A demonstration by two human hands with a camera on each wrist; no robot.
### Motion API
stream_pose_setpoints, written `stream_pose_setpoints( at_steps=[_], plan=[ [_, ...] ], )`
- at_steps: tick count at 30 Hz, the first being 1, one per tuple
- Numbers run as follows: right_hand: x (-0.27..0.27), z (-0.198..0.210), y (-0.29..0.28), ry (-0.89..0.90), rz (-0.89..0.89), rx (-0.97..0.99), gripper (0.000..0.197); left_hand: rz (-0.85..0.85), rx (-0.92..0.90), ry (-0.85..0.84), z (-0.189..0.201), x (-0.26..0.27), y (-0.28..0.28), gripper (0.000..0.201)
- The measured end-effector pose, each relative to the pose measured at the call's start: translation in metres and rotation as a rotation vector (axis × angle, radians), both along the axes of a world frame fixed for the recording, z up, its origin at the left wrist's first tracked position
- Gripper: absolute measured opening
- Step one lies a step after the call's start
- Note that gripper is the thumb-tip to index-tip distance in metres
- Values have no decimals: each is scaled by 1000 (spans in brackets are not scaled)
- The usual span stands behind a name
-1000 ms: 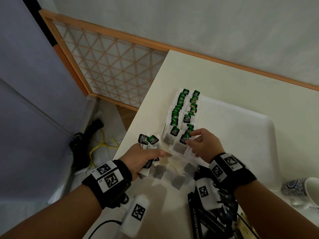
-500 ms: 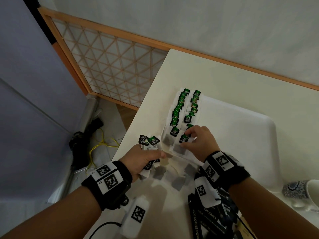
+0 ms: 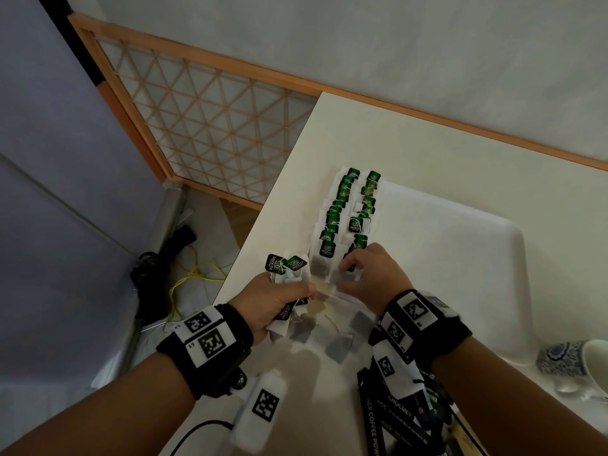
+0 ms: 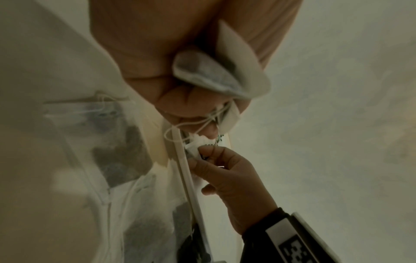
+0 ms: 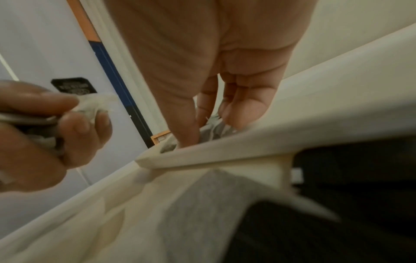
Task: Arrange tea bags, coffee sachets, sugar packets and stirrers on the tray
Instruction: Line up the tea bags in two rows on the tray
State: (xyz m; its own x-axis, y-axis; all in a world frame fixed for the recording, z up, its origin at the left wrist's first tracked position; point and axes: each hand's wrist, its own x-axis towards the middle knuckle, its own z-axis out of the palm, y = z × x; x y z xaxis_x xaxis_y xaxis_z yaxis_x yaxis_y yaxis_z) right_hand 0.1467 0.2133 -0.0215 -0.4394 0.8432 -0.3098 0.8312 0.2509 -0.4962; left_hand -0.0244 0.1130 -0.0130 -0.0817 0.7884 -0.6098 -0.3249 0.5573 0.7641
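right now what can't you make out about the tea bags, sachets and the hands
- Bunch of tea bags in the left hand: count hidden by the fingers, head view.
- Tea bag under the right hand: covered by the hand; right wrist view blurred.
- Black coffee sachets: cut by the bottom edge, partly behind the wrist strap.
- Sugar packets, stirrers: none recognisable.

Green-tagged tea bags (image 3: 350, 212) lie in 2 rows along the white tray's (image 3: 460, 258) left edge.

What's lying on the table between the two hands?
In the head view, loose tea bags lie between the left hand and right hand, at the tray's near-left corner.
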Motion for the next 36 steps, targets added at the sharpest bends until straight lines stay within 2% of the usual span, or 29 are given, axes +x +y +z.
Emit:
stream_pose_setpoints(
  at_steps=[7,10,13,19,22,25,31,33,36],
  plan=[
    [0,4,8,28,-18,-2,26,12,-14,7,2,-1,0,4],
    [7,9,-1,92,-1,94,15,10,-22,8,0,-3,-1,4],
    [13,12,-16,79,110,140,6,25,-44,25,0,-4,-4,5],
    [-7,11,-19,70,223,111,21,124,-61,43,-3,-8,4,34],
    [-21,10,-17,2,326,70,30,128,-41,64,1,-11,8,33],
    [-30,9,-13,-45,357,40,33,119,-20,83,5,-15,8,24],
    [-32,2,-5,-54,282,27,35,130,-32,75,3,-20,6,27],
    [-29,6,-7,44,226,38,34,124,-28,71,3,-20,8,24],
    [-15,13,-7,266,-47,76,29,137,-2,74,6,-20,16,16]
  ],
)
